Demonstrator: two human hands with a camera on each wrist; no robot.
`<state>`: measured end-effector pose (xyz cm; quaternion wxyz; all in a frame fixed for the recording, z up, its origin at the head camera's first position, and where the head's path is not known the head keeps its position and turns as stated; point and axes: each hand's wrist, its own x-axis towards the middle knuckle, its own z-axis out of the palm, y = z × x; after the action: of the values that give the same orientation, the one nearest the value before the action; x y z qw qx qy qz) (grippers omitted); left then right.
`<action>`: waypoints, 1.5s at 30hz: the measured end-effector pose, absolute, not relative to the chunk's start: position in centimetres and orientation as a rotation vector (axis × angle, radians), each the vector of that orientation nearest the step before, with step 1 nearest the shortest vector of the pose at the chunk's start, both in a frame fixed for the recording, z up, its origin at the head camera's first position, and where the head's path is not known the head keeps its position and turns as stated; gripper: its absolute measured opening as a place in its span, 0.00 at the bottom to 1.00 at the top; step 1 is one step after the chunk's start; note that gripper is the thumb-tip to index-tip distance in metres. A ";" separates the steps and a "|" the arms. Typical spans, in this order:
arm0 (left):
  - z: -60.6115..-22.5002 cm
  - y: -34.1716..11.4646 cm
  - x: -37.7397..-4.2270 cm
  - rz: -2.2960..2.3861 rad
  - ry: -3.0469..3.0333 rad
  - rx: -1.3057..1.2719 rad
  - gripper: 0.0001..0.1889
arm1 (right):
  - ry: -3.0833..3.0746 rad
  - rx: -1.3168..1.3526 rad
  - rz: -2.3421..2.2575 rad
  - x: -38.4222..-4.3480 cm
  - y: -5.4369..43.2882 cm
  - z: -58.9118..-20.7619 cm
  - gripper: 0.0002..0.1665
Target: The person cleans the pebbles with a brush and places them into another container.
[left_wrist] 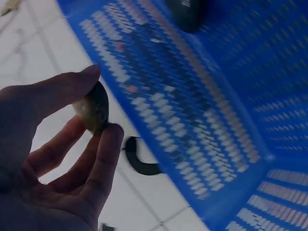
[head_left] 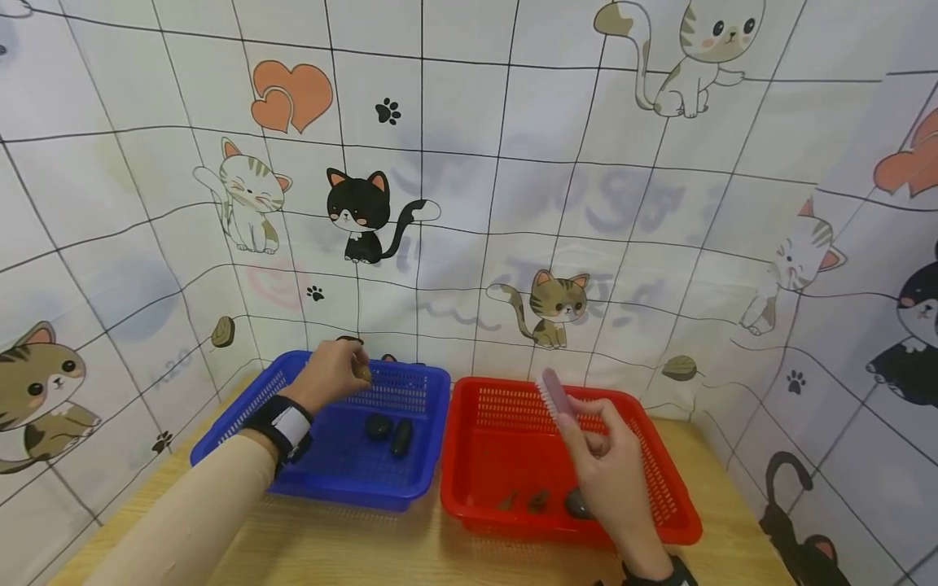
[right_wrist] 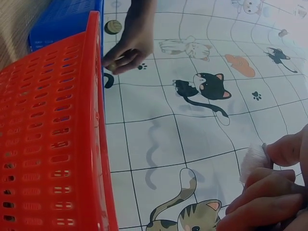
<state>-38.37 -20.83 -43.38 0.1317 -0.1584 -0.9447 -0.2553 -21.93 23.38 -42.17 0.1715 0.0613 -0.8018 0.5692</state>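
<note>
My left hand (head_left: 333, 376) pinches a brownish stone (left_wrist: 93, 108) between thumb and fingertips, above the back part of the blue basket (head_left: 432, 435). On that basket's floor lie two dark stones, a rounder one (head_left: 378, 426) and a longer one (head_left: 401, 438). Over the red basket (head_left: 469, 496), my right hand (head_left: 611, 464) grips a small pink brush (head_left: 557, 395) with white bristles, its head pointing up. In the right wrist view the bristles (right_wrist: 253, 163) show beside the thumb. A grey stone (head_left: 577, 503) and two small brown pieces (head_left: 538, 500) lie in the red basket, the stone partly hidden by my right hand.
Both baskets stand side by side on a wooden table (head_left: 366, 545), blue at left, red at right. Behind them and at both sides hangs a white sheet (head_left: 454, 203) with a grid and cartoon cats, close to the baskets' back rims.
</note>
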 end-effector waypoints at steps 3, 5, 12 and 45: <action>-46.0 -22.7 -40.9 -0.708 -2.787 -0.493 0.13 | -2.282 0.170 1.618 -22.0 23.5 -42.3 0.24; -47.1 -23.1 -42.1 -0.659 -2.863 -0.463 0.10 | -2.285 0.165 1.624 -22.0 23.6 -42.3 0.23; -49.7 -23.8 -44.1 -0.594 -3.086 -0.401 0.14 | -2.366 0.168 1.616 -22.1 23.7 -42.1 0.24; -40.4 -14.2 -36.6 -0.274 -3.012 -0.490 0.07 | -2.436 0.083 1.554 -22.2 25.1 -41.0 0.28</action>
<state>-36.61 -14.20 -40.43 0.0390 -0.1598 -0.9823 -0.0893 -22.20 25.12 -41.03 0.1250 0.0284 -0.8362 0.5333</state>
